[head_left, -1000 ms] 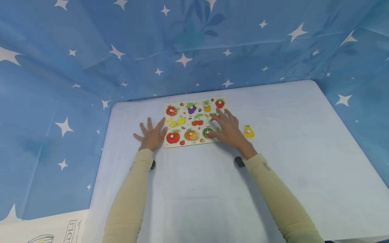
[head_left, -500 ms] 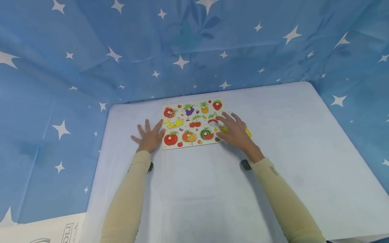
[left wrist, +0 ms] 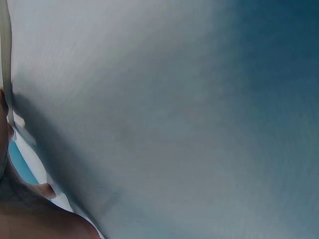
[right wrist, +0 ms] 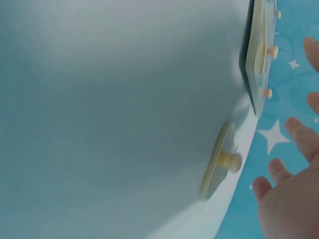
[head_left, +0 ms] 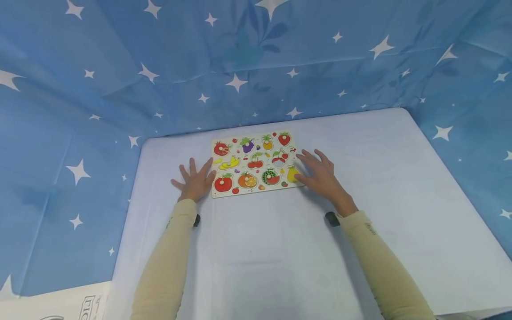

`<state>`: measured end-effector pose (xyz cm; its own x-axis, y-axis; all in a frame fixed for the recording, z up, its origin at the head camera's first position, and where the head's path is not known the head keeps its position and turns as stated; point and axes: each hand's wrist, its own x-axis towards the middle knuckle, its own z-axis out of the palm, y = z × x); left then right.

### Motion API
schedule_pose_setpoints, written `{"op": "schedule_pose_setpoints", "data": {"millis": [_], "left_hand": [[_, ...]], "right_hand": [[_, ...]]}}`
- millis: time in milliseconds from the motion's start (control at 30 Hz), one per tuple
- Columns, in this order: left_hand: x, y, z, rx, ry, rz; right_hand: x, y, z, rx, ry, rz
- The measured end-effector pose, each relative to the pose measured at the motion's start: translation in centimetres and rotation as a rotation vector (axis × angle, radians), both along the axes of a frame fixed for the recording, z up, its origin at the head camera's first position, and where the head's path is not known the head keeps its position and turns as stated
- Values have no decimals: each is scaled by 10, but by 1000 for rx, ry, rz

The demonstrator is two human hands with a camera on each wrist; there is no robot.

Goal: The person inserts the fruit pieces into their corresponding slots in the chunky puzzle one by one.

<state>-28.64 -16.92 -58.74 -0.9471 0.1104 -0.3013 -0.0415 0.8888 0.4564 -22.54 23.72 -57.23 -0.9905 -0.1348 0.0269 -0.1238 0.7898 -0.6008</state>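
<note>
A fruit knob puzzle board (head_left: 249,191) lies on the table in the head view, with apple, orange, watermelon, banana and other fruit pictures. My left hand (head_left: 194,183) rests at its left edge, fingers spread, thumb and index fingertip at the rim. The right hand (head_left: 320,178) is over the right edge, fingers apart and slightly bent, holding nothing. Beneath it, the right wrist view shows a loose puzzle piece (right wrist: 218,162) with a wooden knob, flat on the table beside the board; in the head view the hand hides it. The left wrist view shows mostly tablecloth.
A white cloth covers the table (head_left: 256,249). Behind and to the left hangs a blue curtain (head_left: 180,53) with white stars. A white sheet with printed lettering (head_left: 68,304) lies at the lower left corner.
My right hand has moved right, off the watermelon and peach area to the board's right edge, and now covers the loose pear piece. The left hand has stayed at the left edge.
</note>
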Motion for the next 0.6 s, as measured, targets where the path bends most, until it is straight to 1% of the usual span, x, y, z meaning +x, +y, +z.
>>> {"op": "schedule_pose_setpoints", "data": {"millis": [233, 600], "left_hand": [[0, 0, 3, -20, 5, -3], [2, 2, 5, -12, -3, 2]], "right_hand": [[4, 15, -4, -8, 25, -12], [13, 38, -15, -25, -21, -66]]}}
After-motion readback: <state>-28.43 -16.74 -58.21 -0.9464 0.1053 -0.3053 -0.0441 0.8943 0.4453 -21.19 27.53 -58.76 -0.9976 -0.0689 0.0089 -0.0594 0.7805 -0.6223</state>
